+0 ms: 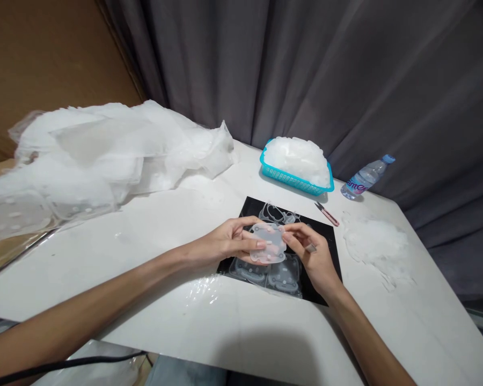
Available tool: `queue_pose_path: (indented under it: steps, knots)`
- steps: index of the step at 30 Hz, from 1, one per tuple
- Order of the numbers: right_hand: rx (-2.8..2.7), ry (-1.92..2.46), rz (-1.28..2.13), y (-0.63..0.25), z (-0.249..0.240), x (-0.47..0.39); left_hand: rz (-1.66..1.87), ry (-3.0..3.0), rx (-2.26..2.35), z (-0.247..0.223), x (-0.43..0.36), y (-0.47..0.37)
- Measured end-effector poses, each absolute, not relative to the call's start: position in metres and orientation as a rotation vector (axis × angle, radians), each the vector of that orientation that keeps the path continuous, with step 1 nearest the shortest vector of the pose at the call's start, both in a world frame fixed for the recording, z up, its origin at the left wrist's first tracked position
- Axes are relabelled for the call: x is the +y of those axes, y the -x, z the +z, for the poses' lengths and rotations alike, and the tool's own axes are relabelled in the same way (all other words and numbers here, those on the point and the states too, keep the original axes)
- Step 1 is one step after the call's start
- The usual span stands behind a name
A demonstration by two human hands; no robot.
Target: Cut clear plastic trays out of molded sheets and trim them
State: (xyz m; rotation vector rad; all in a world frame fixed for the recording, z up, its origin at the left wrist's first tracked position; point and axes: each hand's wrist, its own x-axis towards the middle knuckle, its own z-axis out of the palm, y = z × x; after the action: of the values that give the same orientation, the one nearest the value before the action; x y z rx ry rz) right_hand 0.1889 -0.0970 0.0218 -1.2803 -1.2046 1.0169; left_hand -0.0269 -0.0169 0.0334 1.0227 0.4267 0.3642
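Your left hand point(230, 242) held the translucent plastic piece point(271, 249) in a thumb-and-finger grip above the black mat point(329, 234). Your right hand point(316, 261) pinched the piece's edge at two o'clock. From the piece, the turquoise basket point(290, 179) (heaped with white material point(298, 154)) sat on the table point(148, 228) at one o'clock; the snips point(328, 215) lay at two.

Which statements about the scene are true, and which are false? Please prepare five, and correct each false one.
1. The left hand holds a clear plate. True.
2. The mat under the hands is white. False: the mat is black.
3. The blue basket holds a white heap. True.
4. The snips lie inside the basket. False: the snips lie outside it, near a corner of the mat.
5. The bottle has a blue cap. True.
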Motion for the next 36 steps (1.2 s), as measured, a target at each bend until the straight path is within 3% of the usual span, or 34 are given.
queue_pose_path:
  steps: [10,36]
  knots:
    - [-1.295,1.283,1.003,-0.180,0.022,-0.105,0.645,-0.939,0.511,0.036,-0.025,0.021]
    - [-1.283,1.336,0.900,-0.168,0.033,-0.116,0.720,-1.175,0.577,0.028,-0.025,0.019]
